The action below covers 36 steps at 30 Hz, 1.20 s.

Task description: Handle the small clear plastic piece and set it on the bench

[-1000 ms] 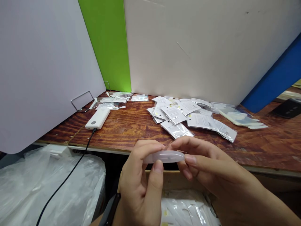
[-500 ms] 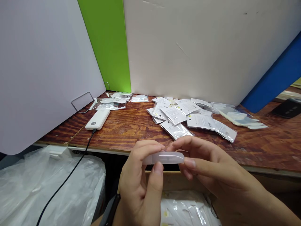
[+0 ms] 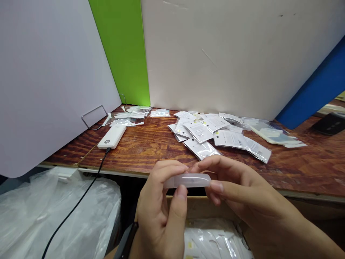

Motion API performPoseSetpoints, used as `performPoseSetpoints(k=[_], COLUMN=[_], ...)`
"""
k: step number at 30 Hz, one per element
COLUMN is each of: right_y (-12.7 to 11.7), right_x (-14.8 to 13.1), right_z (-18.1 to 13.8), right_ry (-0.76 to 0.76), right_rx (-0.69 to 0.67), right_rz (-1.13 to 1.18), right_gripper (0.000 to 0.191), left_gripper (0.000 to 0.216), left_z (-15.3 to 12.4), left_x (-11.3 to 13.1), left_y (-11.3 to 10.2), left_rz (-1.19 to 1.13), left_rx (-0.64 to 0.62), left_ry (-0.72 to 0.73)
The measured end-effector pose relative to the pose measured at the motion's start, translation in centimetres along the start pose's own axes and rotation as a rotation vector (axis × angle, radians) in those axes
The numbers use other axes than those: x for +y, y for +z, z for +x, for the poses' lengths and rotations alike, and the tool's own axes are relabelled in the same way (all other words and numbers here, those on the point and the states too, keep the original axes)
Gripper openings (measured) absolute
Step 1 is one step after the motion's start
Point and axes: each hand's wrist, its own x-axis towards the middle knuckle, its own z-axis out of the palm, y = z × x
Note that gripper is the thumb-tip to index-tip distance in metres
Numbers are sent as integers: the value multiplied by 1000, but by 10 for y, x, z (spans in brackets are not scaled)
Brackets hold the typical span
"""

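Both my hands hold one small translucent plastic piece (image 3: 190, 180) edge-on, in front of the near edge of the wooden table (image 3: 151, 144). My left hand (image 3: 161, 212) pinches its left end between thumb and fingers. My right hand (image 3: 237, 187) grips its right end with curled fingers. A dark band sits on my left wrist. Beyond the hands, a heap of small clear packets with white labels (image 3: 212, 133) lies on the table.
A white power bank (image 3: 111, 136) with a black cable lies at the table's left. More packets (image 3: 134, 115) sit by the green panel. White boards stand behind. A clear plastic bag (image 3: 54, 212) is at lower left, and a cardboard box of packets (image 3: 212, 241) is under my hands.
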Motion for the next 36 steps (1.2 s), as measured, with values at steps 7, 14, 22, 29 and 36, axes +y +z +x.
performPoseSetpoints(k=[7,14,22,29,36], right_y=[-2,2,-17,-36,-19], right_x=[1,2,14,37,67], right_z=[1,2,27,83,172], right_ry=[-16,-204,-263,-275,-274], right_rx=[-6,93,301,373,297], right_rz=[-45,-471,-821,-925,-991], right_gripper=[18,13,17,18,12], left_gripper=[24,25,16,19,46], left_z=[0,0,8,-10,-4], left_x=[-1,-7,-13,-28,-36], left_y=[0,1,8,18,19], left_rz=[3,2,520,874,845], left_rx=[1,-84,-41,-985,-1175], left_ry=[1,-55,-188,-8,-86])
